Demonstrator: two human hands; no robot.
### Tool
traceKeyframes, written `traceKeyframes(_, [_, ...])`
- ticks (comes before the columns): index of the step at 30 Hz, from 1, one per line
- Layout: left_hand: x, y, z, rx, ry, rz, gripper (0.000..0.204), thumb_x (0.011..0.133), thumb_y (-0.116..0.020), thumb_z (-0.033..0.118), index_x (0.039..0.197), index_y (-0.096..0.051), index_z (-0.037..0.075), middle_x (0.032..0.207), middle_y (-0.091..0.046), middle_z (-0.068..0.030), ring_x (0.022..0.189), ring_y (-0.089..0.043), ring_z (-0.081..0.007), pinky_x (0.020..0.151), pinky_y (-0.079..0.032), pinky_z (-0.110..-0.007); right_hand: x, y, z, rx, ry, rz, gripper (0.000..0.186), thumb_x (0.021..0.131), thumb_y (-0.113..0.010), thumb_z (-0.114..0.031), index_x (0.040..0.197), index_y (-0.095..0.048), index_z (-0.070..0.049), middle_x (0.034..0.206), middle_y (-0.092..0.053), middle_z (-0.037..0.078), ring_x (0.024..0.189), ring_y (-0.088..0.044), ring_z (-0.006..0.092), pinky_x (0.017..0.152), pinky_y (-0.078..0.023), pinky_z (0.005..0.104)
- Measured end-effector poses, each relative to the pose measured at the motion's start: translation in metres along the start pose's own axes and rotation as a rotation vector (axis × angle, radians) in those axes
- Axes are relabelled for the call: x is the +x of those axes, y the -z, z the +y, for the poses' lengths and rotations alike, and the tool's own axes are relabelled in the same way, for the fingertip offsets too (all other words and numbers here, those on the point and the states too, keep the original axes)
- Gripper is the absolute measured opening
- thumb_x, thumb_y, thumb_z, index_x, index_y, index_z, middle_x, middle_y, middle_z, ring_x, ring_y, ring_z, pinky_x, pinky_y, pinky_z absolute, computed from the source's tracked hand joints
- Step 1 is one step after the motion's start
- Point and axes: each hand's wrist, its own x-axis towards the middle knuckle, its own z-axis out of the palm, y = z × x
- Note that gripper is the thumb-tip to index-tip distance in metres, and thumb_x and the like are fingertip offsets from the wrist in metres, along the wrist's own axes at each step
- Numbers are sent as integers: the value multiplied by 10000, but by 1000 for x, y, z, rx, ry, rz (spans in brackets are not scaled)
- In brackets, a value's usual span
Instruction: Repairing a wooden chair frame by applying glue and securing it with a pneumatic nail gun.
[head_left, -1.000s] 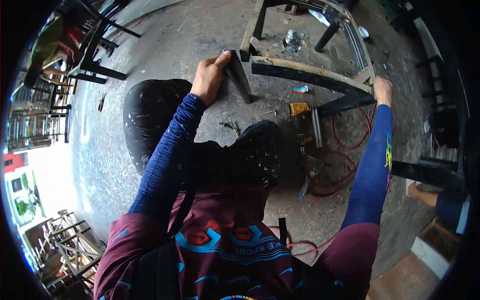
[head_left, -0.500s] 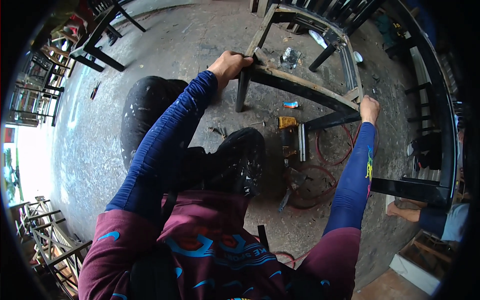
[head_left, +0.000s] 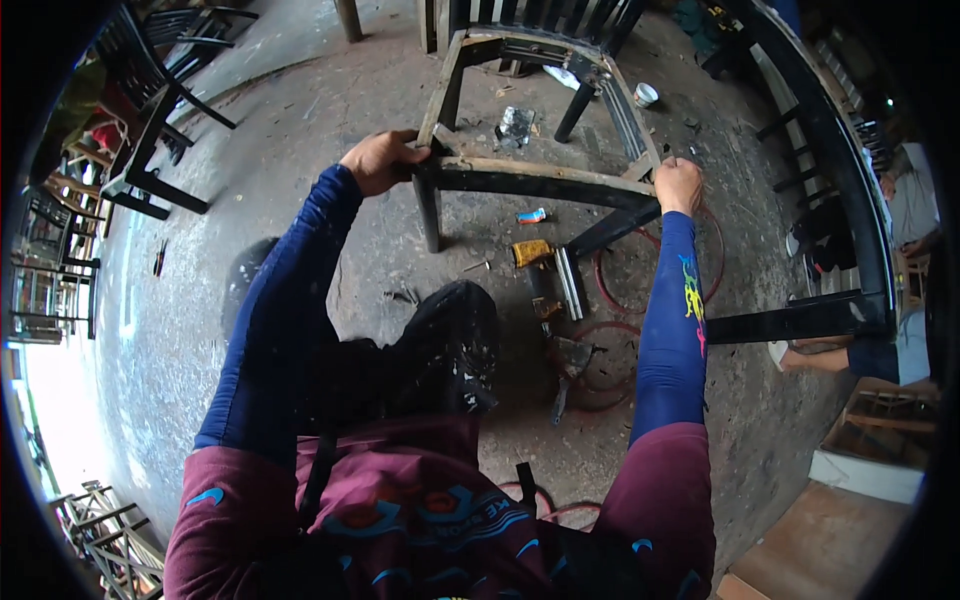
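In front of me stands a black wooden chair (head_left: 545, 182) with an open seat frame, its top edges bare wood. My left hand (head_left: 383, 162) is closed around its near left corner, the thumb lying on top. At the near right corner, my right hand (head_left: 680, 186) is closed on the frame, its fingers partly hidden. Below the front rail, a yellow-and-black nail gun (head_left: 533, 252) with a silver magazine (head_left: 570, 283) lies on the floor. Beside it are a small blue packet (head_left: 531, 216) and a scraper-like tool (head_left: 558, 400).
A red hose (head_left: 602, 275) coils near the right front leg. A large black frame (head_left: 875, 235) rises at right, with people beyond it. More chairs (head_left: 150, 150) stand at left, near pliers (head_left: 160, 257). A white tub (head_left: 646, 95) sits behind the chair.
My view has turned, so the chair and floor items appear farther left. Both hands keep hold of the same corners. My left knee now shows less, behind the left arm.
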Motion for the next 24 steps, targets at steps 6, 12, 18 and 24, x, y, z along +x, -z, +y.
traceKeyframes(6, [-2,-7,-1,-74,-49,30,468,916,-650,53,1358,-533,-45,1153,-672,-125,1009,-649,-203,906,-516,-322,-4,7,-12,-101,-8,-6,400,923,-484,-329,1017,-730,-28,1093,-685,235,1060,-636,441,920,-501,505])
traceKeyframes(12, [-7,-18,-8,-36,-129,190,514,879,-697,56,1350,-539,-74,1135,-692,-155,976,-672,-210,903,-517,-301,-12,17,-28,-308,-163,-85,486,950,-413,-423,1094,-728,-81,1157,-677,213,1118,-630,407,944,-497,489])
traceKeyframes(18, [-11,-18,-33,-71,-256,205,643,911,-697,152,1442,-423,-84,1296,-629,-157,1210,-568,-199,1083,-365,-295,-14,13,-47,-390,-115,-86,495,951,-423,-409,1080,-722,-36,1140,-675,233,1091,-630,435,946,-490,513])
traceKeyframes(24, [-6,-2,-34,-13,-218,201,708,904,-724,193,1447,-387,-111,1313,-617,-197,1238,-556,-205,1082,-371,-300,-13,2,-48,-440,-118,-49,477,950,-423,-405,1054,-737,-61,1111,-686,232,1063,-638,439,931,-497,519])
